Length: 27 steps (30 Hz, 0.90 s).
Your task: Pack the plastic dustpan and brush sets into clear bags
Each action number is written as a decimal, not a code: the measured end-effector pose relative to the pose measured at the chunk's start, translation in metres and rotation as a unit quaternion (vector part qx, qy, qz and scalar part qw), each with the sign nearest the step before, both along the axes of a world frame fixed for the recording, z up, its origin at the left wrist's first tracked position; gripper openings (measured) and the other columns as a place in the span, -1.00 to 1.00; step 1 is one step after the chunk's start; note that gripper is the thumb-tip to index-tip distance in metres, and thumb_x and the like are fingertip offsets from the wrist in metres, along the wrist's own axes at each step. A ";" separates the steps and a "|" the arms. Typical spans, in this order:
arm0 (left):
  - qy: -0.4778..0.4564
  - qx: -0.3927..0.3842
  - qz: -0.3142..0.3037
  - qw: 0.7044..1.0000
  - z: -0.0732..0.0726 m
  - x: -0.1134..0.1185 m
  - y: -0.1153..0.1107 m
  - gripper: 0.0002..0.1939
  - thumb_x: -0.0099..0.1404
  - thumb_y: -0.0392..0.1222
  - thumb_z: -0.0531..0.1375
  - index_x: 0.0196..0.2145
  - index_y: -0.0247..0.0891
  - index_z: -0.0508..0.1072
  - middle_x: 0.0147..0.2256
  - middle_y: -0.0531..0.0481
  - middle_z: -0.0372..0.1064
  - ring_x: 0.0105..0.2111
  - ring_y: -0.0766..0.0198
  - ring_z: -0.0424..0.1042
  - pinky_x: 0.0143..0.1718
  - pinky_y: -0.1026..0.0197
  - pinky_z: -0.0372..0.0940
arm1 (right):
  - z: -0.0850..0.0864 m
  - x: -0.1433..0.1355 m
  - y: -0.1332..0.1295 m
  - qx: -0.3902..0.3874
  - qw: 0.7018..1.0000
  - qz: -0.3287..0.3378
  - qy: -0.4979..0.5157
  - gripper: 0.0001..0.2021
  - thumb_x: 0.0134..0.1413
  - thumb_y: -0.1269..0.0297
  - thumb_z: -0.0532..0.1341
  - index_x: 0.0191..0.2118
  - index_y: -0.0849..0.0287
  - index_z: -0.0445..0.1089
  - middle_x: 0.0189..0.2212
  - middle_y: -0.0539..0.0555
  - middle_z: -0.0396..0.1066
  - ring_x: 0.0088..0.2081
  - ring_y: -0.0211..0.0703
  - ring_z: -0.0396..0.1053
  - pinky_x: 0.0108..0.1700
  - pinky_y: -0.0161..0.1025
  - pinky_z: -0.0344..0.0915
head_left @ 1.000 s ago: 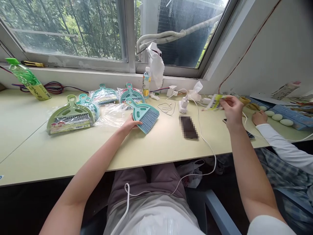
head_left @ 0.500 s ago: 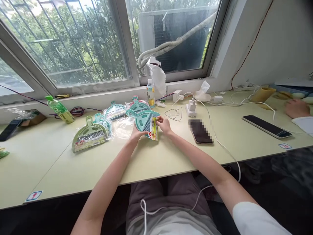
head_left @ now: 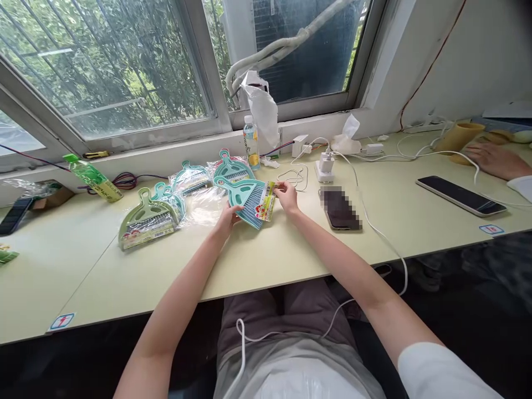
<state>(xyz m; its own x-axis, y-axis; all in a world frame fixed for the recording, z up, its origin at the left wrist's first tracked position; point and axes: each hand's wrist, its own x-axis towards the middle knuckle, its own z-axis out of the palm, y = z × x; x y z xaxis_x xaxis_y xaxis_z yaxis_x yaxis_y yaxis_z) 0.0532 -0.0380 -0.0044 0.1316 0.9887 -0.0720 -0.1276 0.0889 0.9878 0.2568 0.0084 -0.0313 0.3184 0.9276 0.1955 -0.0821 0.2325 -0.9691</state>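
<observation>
In front of me, above the table, is a teal mini dustpan with a brush [head_left: 246, 195] nested in it, its handle pointing up and left. My left hand [head_left: 228, 220] grips its lower left edge, thumb on top and fingers hidden underneath. My right hand [head_left: 286, 198] pinches the right edge of a yellow-green printed label card [head_left: 266, 204], which lies across the right end of the bristles. Just behind are more teal dustpan sets in clear plastic, one [head_left: 233, 167] near the bottle and another [head_left: 190, 177] further left. A green dustpan set [head_left: 147, 221] lies to the left.
A phone [head_left: 341, 209] and a white charger [head_left: 325, 166] with cables sit to the right. Beyond them are a tablet-like device [head_left: 460, 196] and another person's hand [head_left: 494, 159]. A drink bottle [head_left: 251, 143] stands by the window; a green-capped bottle [head_left: 95, 178] leans at left.
The label card has shifted right and tilted, pulled by my right hand, so more of the bristles shows. My left hand still holds the dustpan. The other person's hand has moved left.
</observation>
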 end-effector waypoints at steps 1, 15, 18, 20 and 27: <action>0.000 -0.002 0.001 1.000 0.000 0.000 0.000 -0.28 -0.07 -0.28 0.27 0.09 -0.11 0.22 -0.23 0.03 0.42 -0.34 0.25 0.44 -0.32 0.20 0.40 | 0.000 0.000 0.000 -0.003 1.000 0.000 0.006 -0.75 -0.19 0.18 0.30 -0.34 0.13 0.32 -0.36 0.02 0.42 -0.31 -0.20 0.39 -0.21 -0.21 0.39; 0.035 0.026 -0.073 0.996 -0.003 -0.001 -0.003 -0.10 -0.14 -0.35 0.37 0.18 -0.14 0.18 -0.08 -0.07 0.43 -0.08 0.10 0.45 -0.13 0.15 0.41 | 0.000 -0.002 -0.002 -0.020 0.997 0.033 0.064 -0.82 -0.17 0.32 0.29 -0.35 0.17 0.34 -0.35 0.01 0.43 -0.27 -0.21 0.39 -0.14 -0.21 0.38; 0.024 0.036 -0.089 0.995 -0.001 0.000 -0.005 -0.14 -0.09 -0.29 0.39 0.17 -0.12 0.19 -0.05 -0.06 0.42 -0.06 0.11 0.45 -0.11 0.15 0.40 | 0.000 -0.001 -0.002 -0.023 0.997 0.032 0.068 -0.84 -0.15 0.35 0.27 -0.35 0.17 0.34 -0.35 0.01 0.43 -0.27 -0.21 0.39 -0.13 -0.21 0.39; 0.009 0.026 -0.099 0.995 0.000 0.001 -0.005 -0.24 0.00 -0.19 0.37 0.14 -0.12 0.22 -0.05 -0.05 0.43 -0.10 0.15 0.46 -0.14 0.16 0.40 | 0.000 -0.001 -0.002 -0.025 0.997 0.031 0.071 -0.85 -0.15 0.36 0.27 -0.35 0.16 0.33 -0.35 0.01 0.43 -0.27 -0.21 0.39 -0.12 -0.20 0.39; -0.006 -0.014 -0.067 0.998 -0.001 0.002 -0.002 -0.42 0.05 -0.15 0.26 0.06 -0.16 0.29 -0.19 0.00 0.48 -0.26 0.21 0.49 -0.25 0.19 0.39 | -0.001 -0.001 0.000 -0.030 0.997 0.023 0.065 -0.85 -0.14 0.35 0.26 -0.35 0.14 0.32 -0.34 0.01 0.43 -0.25 -0.21 0.40 -0.13 -0.23 0.40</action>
<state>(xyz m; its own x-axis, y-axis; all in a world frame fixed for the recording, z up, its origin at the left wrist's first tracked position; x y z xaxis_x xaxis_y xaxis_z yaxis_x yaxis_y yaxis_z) 0.0552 -0.0397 -0.0059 0.2627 0.9600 -0.0967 -0.1245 0.1332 0.9832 0.2559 0.0083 -0.0319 0.2952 0.9502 0.0996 -0.2173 0.1684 -0.9615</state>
